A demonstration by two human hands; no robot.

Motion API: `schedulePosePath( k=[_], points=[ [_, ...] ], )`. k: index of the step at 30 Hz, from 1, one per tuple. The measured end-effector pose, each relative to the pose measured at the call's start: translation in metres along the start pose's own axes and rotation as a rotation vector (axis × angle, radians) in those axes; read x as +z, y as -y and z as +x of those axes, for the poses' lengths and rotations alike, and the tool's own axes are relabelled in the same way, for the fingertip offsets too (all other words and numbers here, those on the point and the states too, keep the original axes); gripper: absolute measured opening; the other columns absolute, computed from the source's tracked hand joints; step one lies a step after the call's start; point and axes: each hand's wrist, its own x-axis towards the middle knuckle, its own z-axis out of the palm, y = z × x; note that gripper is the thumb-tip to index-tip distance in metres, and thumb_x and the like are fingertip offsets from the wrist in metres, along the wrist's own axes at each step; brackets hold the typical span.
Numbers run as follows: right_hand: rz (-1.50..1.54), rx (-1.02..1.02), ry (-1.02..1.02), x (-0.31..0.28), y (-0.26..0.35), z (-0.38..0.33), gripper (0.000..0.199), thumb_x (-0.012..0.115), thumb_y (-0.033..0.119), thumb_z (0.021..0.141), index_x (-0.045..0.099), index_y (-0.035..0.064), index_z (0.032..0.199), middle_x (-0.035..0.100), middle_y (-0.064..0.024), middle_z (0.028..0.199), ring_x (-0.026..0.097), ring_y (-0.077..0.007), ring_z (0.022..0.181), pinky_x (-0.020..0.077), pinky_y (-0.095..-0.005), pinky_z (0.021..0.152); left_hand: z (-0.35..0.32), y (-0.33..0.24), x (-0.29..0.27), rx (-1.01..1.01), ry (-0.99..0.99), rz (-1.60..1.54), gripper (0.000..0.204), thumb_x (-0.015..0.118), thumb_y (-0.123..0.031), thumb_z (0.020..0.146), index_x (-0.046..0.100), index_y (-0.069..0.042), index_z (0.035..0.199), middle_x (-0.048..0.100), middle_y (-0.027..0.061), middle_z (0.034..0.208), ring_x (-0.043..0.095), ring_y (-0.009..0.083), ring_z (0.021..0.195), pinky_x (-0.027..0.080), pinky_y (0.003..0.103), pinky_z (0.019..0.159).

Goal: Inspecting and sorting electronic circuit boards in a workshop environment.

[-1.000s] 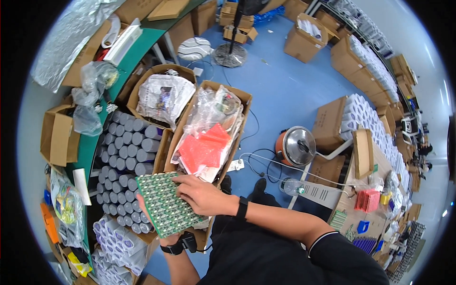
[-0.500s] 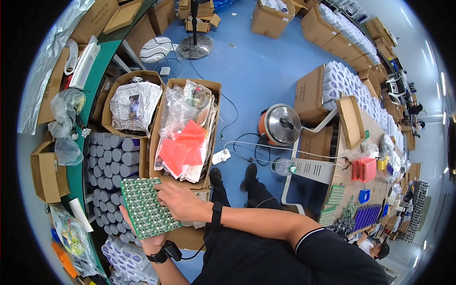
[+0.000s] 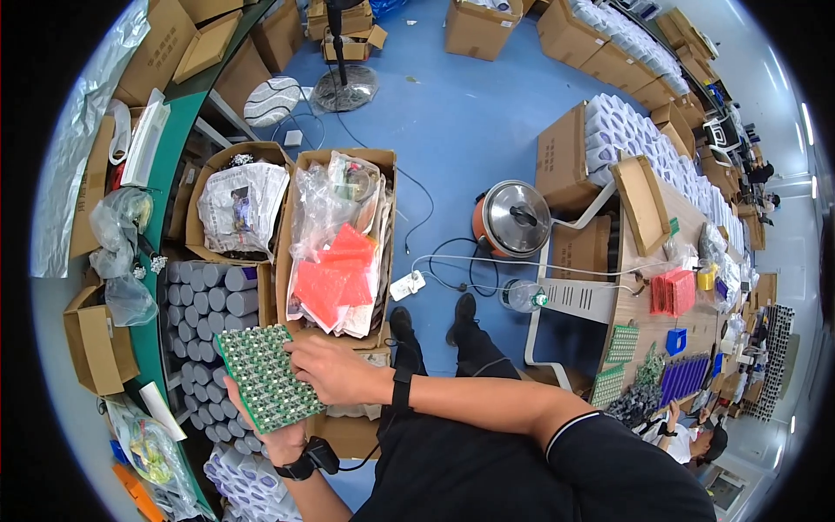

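Note:
A green circuit board panel (image 3: 268, 378), packed with rows of small pale and dark components, is tilted in front of me. My left hand (image 3: 283, 442) supports it from beneath, its fingers along the left and lower edges and partly hidden by the panel. Over the panel's right edge, my right hand (image 3: 335, 370) is closed with bent fingers against the upper face. The fingertips touch the components; any small piece between them is too hidden to make out. Dark bands circle both wrists.
Beneath the panel stand stacked grey cylinders (image 3: 204, 304). Ahead are an open carton (image 3: 390, 200) with red plastic bags (image 3: 335, 274) and another carton with paper. A lidded pot (image 3: 515, 222) and cables are on the floor. At right, a person works beside a wooden table (image 3: 639, 304).
The view has shifted slightly, so the surroundings sit a little differently. Both hands keep their hold at the panel, and the right fingers stay near the same edge.

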Motion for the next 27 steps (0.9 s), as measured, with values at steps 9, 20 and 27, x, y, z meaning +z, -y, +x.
schedulePosePath(
  k=[9, 20, 27],
  points=[
    [0.192, 0.235, 0.104, -0.006, 0.02, 0.0, 0.015, 0.064, 0.009, 0.099, 0.058, 0.0015, 0.11, 0.063, -0.02, 0.129, 0.06, -0.0451, 0.119, 0.0496, -0.0508, 0.098, 0.002, -0.007, -0.004, 0.026, 0.087, 0.022, 0.066, 0.044, -0.062, 0.108, 0.055, -0.011, 0.148, 0.066, 0.0115, 0.138, 0.068, 0.0278, 0.117, 0.056, 0.044, 0.102],
    [0.181, 0.2, 0.209, -0.016, 0.026, 0.002, 0.013, 0.061, 0.012, 0.101, 0.057, 0.0007, 0.105, 0.062, -0.0225, 0.128, 0.061, -0.0458, 0.114, 0.0509, -0.053, 0.094, 0.001, -0.004, -0.003, 0.066, 0.03, 0.016, 0.067, 0.048, -0.066, 0.105, 0.062, -0.014, 0.144, 0.066, 0.0106, 0.141, 0.067, 0.0305, 0.121, 0.055, 0.047, 0.104],
    [0.138, -0.012, 0.171, -0.012, 0.005, 0.002, 0.008, 0.064, 0.006, 0.093, 0.06, -0.001, 0.096, 0.061, -0.0208, 0.116, 0.062, -0.0443, 0.11, 0.0501, -0.0546, 0.089, 0.001, -0.004, 0.0, 0.08, -0.072, -0.014, 0.066, 0.048, -0.065, 0.105, 0.061, -0.012, 0.144, 0.067, 0.0103, 0.14, 0.068, 0.029, 0.12, 0.055, 0.047, 0.104]
  ],
)
